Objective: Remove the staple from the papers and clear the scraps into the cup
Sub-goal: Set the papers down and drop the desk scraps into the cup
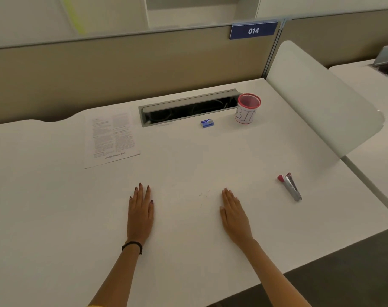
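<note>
The printed papers [112, 137] lie flat on the white desk at the far left. A red mesh cup [247, 109] with a white label reading BIN stands at the far right. A red and silver stapler [291, 186] lies on its side to the right of my hands. Tiny scraps [203, 193] are scattered on the desk between my hands. My left hand [141, 214] and my right hand [235, 214] both rest flat, palms down, holding nothing.
A small blue staple box [207, 123] sits left of the cup. An open cable tray [188, 109] is sunk into the desk behind it. A frosted divider panel [317, 103] stands along the right side. The desk's front edge [321, 258] runs diagonally at the lower right.
</note>
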